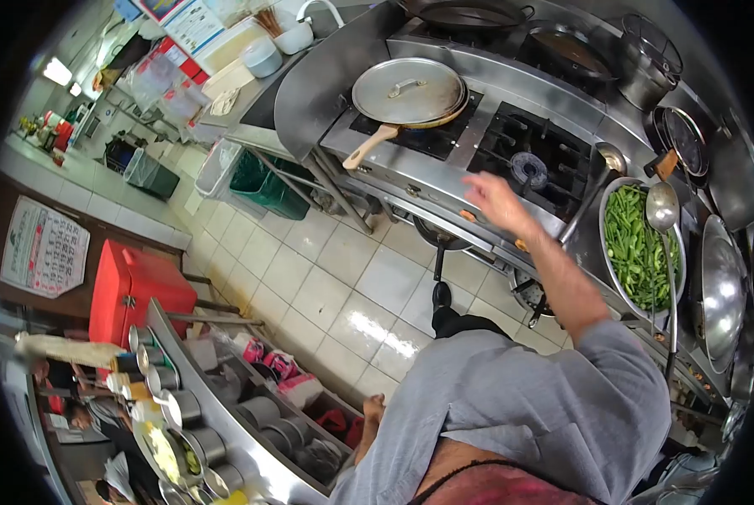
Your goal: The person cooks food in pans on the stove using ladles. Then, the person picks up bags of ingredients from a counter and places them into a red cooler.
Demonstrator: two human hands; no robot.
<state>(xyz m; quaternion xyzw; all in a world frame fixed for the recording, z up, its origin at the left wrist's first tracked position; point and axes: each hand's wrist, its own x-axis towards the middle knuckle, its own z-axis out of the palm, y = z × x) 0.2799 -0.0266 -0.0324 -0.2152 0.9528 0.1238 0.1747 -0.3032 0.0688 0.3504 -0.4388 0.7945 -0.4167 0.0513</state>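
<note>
My right hand [496,203] reaches over the front edge of the gas stove [377,156], by the control knobs, its fingers stretched out and holding nothing. Just past it is a black burner grate [528,165] with a round burner. A wide pan [444,119] with a wooden handle sits on the burner to the left, under a flat metal lid [409,88]. My left hand [374,407] hangs low near the shelves of the prep counter; it shows small, and its fingers are hard to make out.
On the right stand an oval tray of cut green vegetables [625,234], a long ladle [662,207] resting across it, and a wok [720,295]. A black-handled pan [440,240] juts out below the stove. Metal pots [183,406] line the counter at lower left.
</note>
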